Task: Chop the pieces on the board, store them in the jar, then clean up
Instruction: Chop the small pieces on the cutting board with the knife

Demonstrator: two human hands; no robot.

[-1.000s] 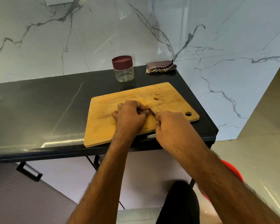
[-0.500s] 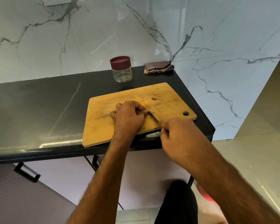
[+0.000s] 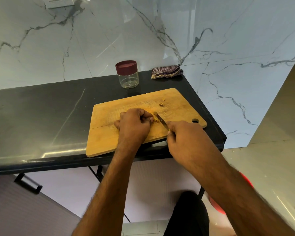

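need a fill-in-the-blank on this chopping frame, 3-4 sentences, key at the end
1. The right hand grips a ____ whose blade lies on the cutting board.
2. The jar behind the board has its dark red lid ____.
3. The folded striped cloth lies to the ____ of the jar.
4. Beyond the left hand, ____ small loose pieces lie on the board.

Missing words: knife; on; right; two

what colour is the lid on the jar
The lid is dark maroon, on a clear jar; it shows in the head view.
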